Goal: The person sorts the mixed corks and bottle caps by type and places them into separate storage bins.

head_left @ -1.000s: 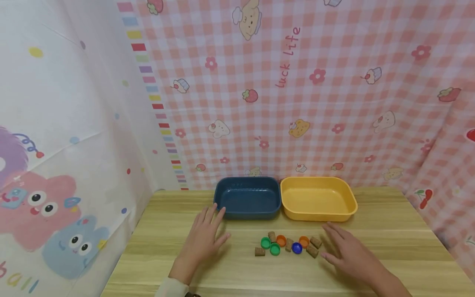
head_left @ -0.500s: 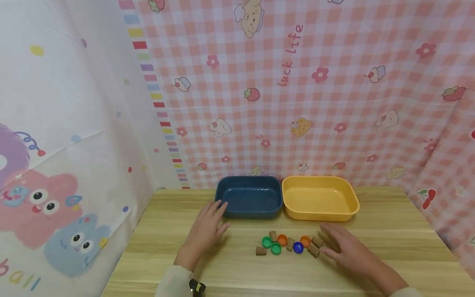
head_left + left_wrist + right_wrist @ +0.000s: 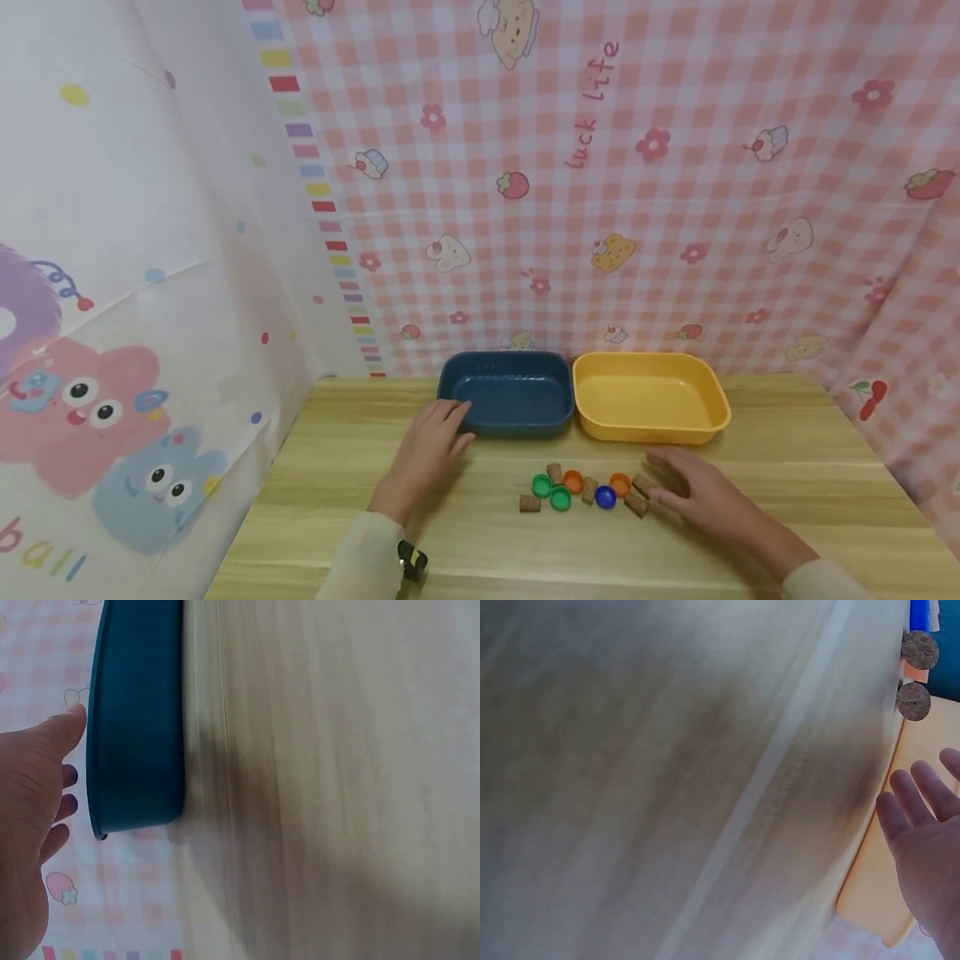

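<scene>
Head: L hand [image 3: 425, 450] by blue bin [image 3: 525, 432], fingers loose, contact unclear; R hand [image 3: 701, 493] fingers extended just beside corks [image 3: 637, 504], caps [image 3: 560, 499] nr, on table [image 3: 480, 554]. L wrist: thumb nr bin rim. R wrist: fingers straight, corks nearby.

Smooth, pale cream fabric sleeves with a plain, unpatterned surface cover both forearms at the near side: the left sleeve [image 3: 364, 557] ends short of the bare left hand [image 3: 425, 448], the right sleeve [image 3: 821, 580] below the bare right hand [image 3: 697, 490]. A small, blocky black device with yellow marking [image 3: 412, 561] sits at the left sleeve's right edge.
</scene>
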The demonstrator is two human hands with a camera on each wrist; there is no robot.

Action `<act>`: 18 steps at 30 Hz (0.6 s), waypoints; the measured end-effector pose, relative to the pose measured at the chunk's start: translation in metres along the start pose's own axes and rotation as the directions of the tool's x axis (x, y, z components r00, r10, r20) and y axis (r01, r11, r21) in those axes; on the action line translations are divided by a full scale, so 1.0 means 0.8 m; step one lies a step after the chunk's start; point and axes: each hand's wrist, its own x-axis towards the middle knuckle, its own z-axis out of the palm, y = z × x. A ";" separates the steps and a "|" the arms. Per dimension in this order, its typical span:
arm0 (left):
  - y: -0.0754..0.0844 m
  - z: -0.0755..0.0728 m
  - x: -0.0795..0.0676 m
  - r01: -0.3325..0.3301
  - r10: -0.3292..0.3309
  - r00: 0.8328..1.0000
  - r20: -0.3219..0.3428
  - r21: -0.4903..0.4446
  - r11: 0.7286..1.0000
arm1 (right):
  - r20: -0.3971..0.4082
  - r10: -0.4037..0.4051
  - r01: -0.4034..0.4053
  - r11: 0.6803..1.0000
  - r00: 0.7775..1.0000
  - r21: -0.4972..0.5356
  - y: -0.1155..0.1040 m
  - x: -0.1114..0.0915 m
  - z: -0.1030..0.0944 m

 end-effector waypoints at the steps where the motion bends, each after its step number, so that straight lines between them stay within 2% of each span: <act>1: 0.000 0.000 0.002 -0.006 0.006 1.000 0.003 0.005 1.000 | 0.001 -0.003 0.003 1.000 1.000 0.001 0.000 0.001 0.000; 6: -0.003 0.003 0.010 -0.046 0.046 0.999 -0.006 0.025 0.999 | 0.020 -0.020 0.020 1.000 1.000 0.014 -0.001 0.007 -0.002; 13: -0.007 0.012 0.015 -0.137 0.141 0.987 -0.082 0.051 0.989 | 0.044 -0.045 0.042 0.998 0.998 0.054 -0.005 0.013 -0.004; 18: -0.008 0.014 0.017 -0.140 0.145 0.986 -0.081 0.068 0.988 | 0.066 -0.050 0.045 0.997 0.997 0.070 -0.003 0.017 0.001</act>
